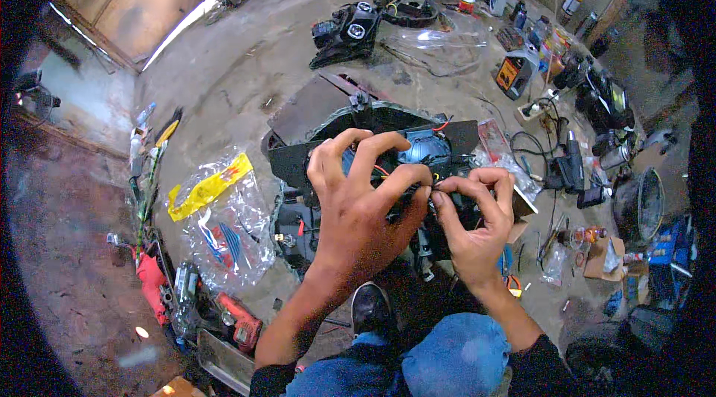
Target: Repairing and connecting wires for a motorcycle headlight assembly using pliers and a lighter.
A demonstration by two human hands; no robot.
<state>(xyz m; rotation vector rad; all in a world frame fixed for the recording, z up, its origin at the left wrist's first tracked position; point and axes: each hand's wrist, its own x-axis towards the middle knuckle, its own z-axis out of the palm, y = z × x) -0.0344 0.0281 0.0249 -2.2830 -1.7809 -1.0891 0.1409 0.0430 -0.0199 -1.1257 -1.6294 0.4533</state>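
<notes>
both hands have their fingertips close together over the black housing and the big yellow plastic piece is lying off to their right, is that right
Not quite: the head view shows the big yellow plastic piece lying off to their left. The rest holds: the left hand and right hand have their fingertips close together over the black housing.

Black sleeves (542, 369) leave the forearms (302, 316) bare. The trousers (456, 357) are blue denim; the dark shoe (371, 310) has a pale edge.

black panel (289, 164), blue dome (426, 149), wire (443, 126) seemingly red
</notes>
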